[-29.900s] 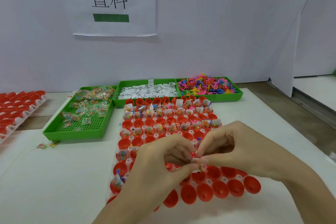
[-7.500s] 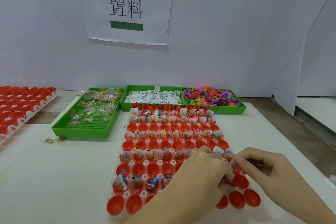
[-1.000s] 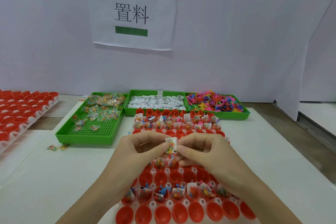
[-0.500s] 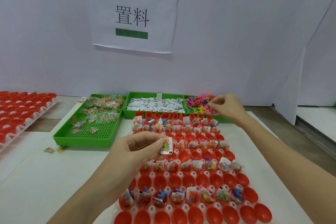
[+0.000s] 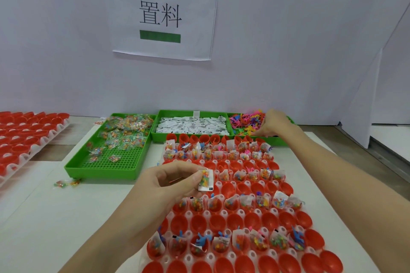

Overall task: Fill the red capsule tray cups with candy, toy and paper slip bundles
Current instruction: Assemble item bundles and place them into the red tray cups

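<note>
While your left hand [image 5: 168, 182] pinches a candy-and-slip bundle [image 5: 205, 180] above the red capsule tray [image 5: 241, 217], your right hand [image 5: 274, 123] fingers curl into the toys [image 5: 245, 121]; grip unclear.

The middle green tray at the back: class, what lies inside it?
The middle green tray holds a heap of white paper slips with small black print. Its floor is covered by them, so unseen.

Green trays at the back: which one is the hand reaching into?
The rightmost green tray, the one holding colourful plastic toys. The right hand is over it. The middle tray holds white paper slips, the left one candy packets.
</note>
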The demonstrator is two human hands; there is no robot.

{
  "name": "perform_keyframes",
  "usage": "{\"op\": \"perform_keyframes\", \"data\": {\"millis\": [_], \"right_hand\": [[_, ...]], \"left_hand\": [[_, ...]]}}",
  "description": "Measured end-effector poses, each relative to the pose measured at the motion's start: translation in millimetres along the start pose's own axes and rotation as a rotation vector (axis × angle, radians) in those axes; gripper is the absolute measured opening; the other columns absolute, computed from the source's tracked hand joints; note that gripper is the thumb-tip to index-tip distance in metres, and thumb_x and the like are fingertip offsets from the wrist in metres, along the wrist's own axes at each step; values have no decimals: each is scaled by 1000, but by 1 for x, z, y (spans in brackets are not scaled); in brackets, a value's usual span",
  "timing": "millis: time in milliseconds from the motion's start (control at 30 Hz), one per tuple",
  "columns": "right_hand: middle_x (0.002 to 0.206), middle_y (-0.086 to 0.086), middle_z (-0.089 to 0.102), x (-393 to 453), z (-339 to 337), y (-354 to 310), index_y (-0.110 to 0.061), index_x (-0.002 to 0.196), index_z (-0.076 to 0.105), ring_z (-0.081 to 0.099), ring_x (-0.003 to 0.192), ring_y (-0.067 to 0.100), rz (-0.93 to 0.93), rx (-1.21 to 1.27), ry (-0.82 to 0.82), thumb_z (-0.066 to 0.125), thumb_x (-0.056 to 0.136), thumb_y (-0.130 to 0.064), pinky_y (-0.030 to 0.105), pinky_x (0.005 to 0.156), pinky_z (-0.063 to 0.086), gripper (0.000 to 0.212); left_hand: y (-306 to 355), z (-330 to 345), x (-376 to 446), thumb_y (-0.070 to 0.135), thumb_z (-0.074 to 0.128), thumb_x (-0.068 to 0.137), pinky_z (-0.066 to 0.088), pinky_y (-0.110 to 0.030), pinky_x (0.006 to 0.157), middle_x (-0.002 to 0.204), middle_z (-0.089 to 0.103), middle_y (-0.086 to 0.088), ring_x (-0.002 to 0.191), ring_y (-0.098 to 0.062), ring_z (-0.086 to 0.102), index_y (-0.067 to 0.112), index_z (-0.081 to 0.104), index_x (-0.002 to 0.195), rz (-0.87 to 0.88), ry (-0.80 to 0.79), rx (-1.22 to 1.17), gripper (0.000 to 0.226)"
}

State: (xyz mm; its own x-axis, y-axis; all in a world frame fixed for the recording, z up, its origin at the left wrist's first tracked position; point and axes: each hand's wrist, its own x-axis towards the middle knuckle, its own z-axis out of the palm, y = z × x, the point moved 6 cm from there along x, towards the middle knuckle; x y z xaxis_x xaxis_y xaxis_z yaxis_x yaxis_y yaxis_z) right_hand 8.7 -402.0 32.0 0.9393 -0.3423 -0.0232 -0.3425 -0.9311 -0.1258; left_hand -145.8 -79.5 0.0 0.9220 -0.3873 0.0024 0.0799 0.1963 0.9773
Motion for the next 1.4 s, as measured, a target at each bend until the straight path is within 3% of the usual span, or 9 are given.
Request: {"op": "perform_keyframes", "data": {"millis": [133, 300, 433, 600, 700, 833, 1000, 1200, 1400], "right_hand": [[100, 15, 77, -2, -3, 4, 1, 99, 78, 73, 96, 26, 4, 47, 21, 79, 86, -29, 42, 88, 59, 32], [88, 11, 78, -19, -11, 13, -6, 85, 81, 61, 65, 11, -32, 329, 151, 73, 89, -17, 28, 63, 49, 14], [81, 2, 77, -67, -18, 15, -13, 86, 80, 71, 78, 16, -147, 728, 131, 79, 87, -21, 22, 63, 49, 8], [82, 2, 78, -167, -26, -2, -21, 89, 80, 71, 71, 11, -401, 1020, 8, 80, 81, -36, 18, 63, 54, 17], [88, 0, 78, -218, -18, -14, -25, 91, 79, 74, 79, 10, -533, 1048, -61, 81, 84, -31, 17, 70, 56, 9], [88, 0, 76, -248, -5, -18, -26, 92, 78, 74, 83, 17, -592, 1052, -7, 78, 89, -20, 23, 75, 58, 7], [90, -2, 76, -264, 4, -11, -30, 94, 78, 73, 84, 19, -579, 1077, 39, 78, 88, -30, 26, 76, 60, 7], [87, -6, 78, -271, 14, -5, -36, 94, 80, 75, 81, 12, -537, 1134, 8, 75, 84, -35, 18, 72, 58, 11], [88, 2, 76, -271, 13, 8, -26, 94, 79, 74, 81, 18, -528, 1152, -17, 79, 87, -30, 21, 72, 57, 8]], "left_hand": [[0, 1, 0, 22, 86, 77, 56, -22, 74, 83, 73, -5, 74, -16, 67, 6, 79, 96, 17, -6, 0, 25], [3, 1, 0, 18, 83, 77, 60, -30, 77, 79, 69, -10, 76, -20, 69, -2, 77, 97, 10, -22, -75, 29], [7, 1, -2, 18, 83, 75, 62, -31, 75, 82, 72, -16, 75, -24, 72, -1, 78, 92, 21, 18, -66, 26], [16, 10, -9, 25, 85, 74, 58, -19, 74, 87, 78, -14, 79, -24, 76, 10, 81, 91, 135, 46, 136, 23], [17, 25, -16, 23, 85, 77, 57, -17, 73, 85, 79, -11, 80, -21, 76, 14, 81, 90, 211, -9, 215, 17], [15, 48, -25, 19, 83, 81, 59, -21, 73, 85, 79, -9, 79, -22, 77, 17, 82, 92, 295, -67, 278, 11], [12, 51, -28, 20, 82, 81, 60, -22, 73, 83, 79, -7, 78, -22, 77, 20, 82, 90, 312, -49, 301, 8], [6, 56, -29, 28, 82, 81, 63, -30, 75, 84, 79, -2, 80, -20, 78, 26, 82, 90, 309, -69, 397, 10], [7, 73, -28, 32, 83, 79, 62, -26, 73, 83, 79, 3, 80, -18, 78, 30, 82, 89, 326, -81, 420, 10]]}}
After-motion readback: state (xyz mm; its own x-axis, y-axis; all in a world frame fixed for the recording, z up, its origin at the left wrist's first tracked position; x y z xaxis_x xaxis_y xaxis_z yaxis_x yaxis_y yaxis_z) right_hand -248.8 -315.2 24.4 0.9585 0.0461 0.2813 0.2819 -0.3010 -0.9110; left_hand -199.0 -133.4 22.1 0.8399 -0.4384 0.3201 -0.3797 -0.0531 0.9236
